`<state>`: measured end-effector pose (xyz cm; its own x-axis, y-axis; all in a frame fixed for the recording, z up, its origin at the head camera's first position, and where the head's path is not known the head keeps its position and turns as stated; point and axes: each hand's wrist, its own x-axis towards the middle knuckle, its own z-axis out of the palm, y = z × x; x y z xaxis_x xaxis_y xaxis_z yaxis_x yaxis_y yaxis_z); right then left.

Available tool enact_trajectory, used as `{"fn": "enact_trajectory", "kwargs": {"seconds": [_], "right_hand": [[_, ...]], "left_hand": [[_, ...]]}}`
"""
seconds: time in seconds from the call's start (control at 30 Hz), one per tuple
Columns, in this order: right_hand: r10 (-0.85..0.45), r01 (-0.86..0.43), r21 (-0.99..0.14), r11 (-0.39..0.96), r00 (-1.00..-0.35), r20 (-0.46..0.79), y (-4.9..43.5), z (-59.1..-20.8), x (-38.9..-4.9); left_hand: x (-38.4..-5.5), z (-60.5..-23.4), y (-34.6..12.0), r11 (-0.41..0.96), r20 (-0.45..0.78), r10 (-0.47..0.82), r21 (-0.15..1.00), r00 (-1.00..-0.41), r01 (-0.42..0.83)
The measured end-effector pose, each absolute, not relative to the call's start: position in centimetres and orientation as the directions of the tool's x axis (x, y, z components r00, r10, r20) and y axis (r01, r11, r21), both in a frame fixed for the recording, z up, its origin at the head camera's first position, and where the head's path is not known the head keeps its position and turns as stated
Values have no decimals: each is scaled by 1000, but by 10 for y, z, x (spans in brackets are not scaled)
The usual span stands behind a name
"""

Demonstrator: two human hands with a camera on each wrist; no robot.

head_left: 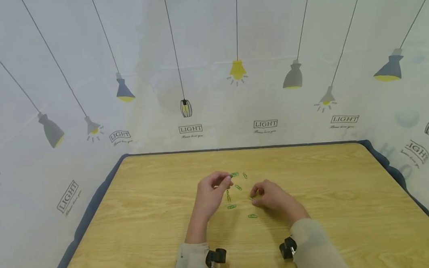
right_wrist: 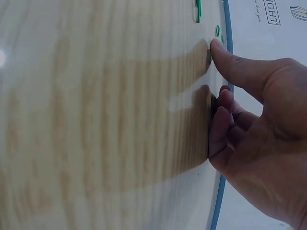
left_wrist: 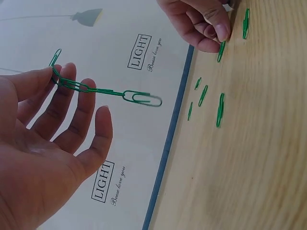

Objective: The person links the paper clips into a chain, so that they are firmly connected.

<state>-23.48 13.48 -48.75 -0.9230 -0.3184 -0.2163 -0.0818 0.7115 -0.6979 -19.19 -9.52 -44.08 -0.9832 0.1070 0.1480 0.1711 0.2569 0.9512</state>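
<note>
Over wooden counter [head_left: 132,235], pinches paperclip chain [left_wrist: 106,91] in left hand [head_left: 211,194], loose clip [left_wrist: 221,52] in right hand [head_left: 271,195]. Likely mid-pickup; next, needs lifting clear.

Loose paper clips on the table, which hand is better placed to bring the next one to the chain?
Probably the right hand: its thumb is at a loose paper clip on the table, while the left hand is occupied, holding the chain.

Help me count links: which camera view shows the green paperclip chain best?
The left wrist view: the green paperclip chain shows large there, its links distinct, held by the left hand. The head view shows just a small strand by that hand. I cannot make the chain out in the right wrist view.
</note>
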Motion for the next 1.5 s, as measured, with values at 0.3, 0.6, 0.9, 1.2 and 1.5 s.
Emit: {"fn": "enact_trajectory", "kwargs": {"seconds": [0.3, 0.6, 0.9, 1.2, 1.5], "right_hand": [[-276, -39, -690, 723, -932, -237, 131, -486, -226], [-223, -16, -712, 702, -955, -198, 127, -486, -215], [-249, 24, -765, 644, -939, -238, 126, -469, -203], [-257, 13, -860, 511, -952, -167, 121, -457, -182], [-164, 3, -889, 458, -983, -88, 114, -441, -167]], "left_hand": [[-194, -446, -95, 253, 141, 121, 953, -983, 168], [-195, -443, -98, 249, 127, 114, 956, -985, 152], [-195, -444, -98, 256, 119, 103, 956, -988, 142], [-191, -453, -89, 260, 102, 134, 956, -986, 134], [-186, -451, -85, 310, 105, 134, 940, -985, 142]]}}
